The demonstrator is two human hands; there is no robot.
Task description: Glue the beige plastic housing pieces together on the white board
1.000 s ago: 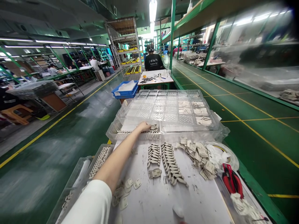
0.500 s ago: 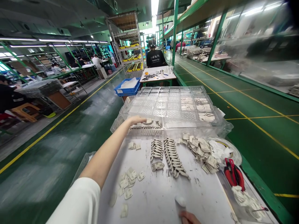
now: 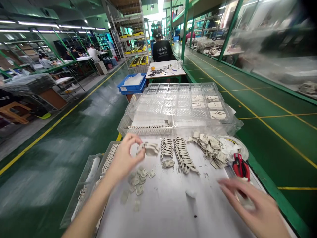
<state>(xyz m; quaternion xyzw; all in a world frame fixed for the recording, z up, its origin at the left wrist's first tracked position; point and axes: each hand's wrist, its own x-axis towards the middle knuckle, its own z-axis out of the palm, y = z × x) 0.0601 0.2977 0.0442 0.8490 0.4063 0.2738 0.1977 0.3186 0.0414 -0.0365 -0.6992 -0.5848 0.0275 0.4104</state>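
My left hand (image 3: pixel 127 155) pinches a curved beige moulded piece (image 3: pixel 150 148) above the table, left of two standing rows of like pieces (image 3: pixel 183 155). Motion blurs the piece. A single beige piece (image 3: pixel 168 164) lies flat below the shorter row. Nearer me is a loose pile of small pale plates (image 3: pixel 138 178). My right hand (image 3: pixel 252 205) hovers at the table's right side, fingers stretched and apart, somewhat blurred; whitish material shows between them. Red-handled pliers (image 3: pixel 240 168) lie just beyond it. A small white rounded object (image 3: pixel 191 194) rests left of this hand.
Clear plastic compartment trays (image 3: pixel 183 109) are stacked at the table's far end, some holding beige parts. A heap of beige pieces (image 3: pixel 210 150) lies beside a white bundle (image 3: pixel 230 147). More trays (image 3: pixel 84 188) flank the left edge. A person (image 3: pixel 162 49) sits at a table ahead.
My left hand has come back from the far tray with a beige piece. My right hand has moved right and up from the bottom edge, away from the white rounded object. The view has shifted slightly.
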